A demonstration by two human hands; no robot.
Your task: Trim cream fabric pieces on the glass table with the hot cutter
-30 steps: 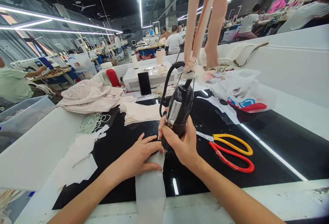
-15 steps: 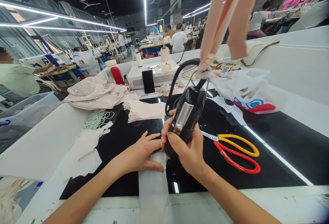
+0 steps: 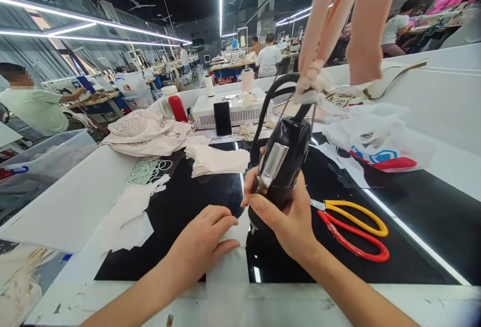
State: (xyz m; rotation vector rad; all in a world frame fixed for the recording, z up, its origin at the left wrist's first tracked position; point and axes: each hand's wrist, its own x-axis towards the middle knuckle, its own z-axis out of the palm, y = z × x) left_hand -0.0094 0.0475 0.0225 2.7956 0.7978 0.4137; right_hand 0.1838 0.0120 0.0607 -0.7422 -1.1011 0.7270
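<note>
My right hand (image 3: pixel 285 212) is wrapped round a black corded hand tool (image 3: pixel 276 164) with a metal lever on its side. The tool stands tilted, its narrow tip just over the right edge of a pale fabric strip (image 3: pixel 227 287). Pink fabric bands (image 3: pixel 326 31) knotted at the top hold the tool up. My left hand (image 3: pixel 205 237) rests on the strip with curled fingers, its thumb and forefinger closing on the fabric left of the tip. The strip runs down over the table's front edge. Scissors (image 3: pixel 353 227) with yellow and red handles lie right of my right hand.
A stack of cream fabric pieces (image 3: pixel 218 160) lies beyond my hands. Pale scraps (image 3: pixel 126 217) and green cord (image 3: pixel 146 170) are at left. A phone (image 3: pixel 223 119) leans against a white vented box (image 3: pixel 240 111). A plastic bag (image 3: pixel 379 136) stands at right.
My left hand has drawn slightly back toward me, its spread fingers now curled. The tool in my right hand stays close to the strip. The whole view has shifted a little.
</note>
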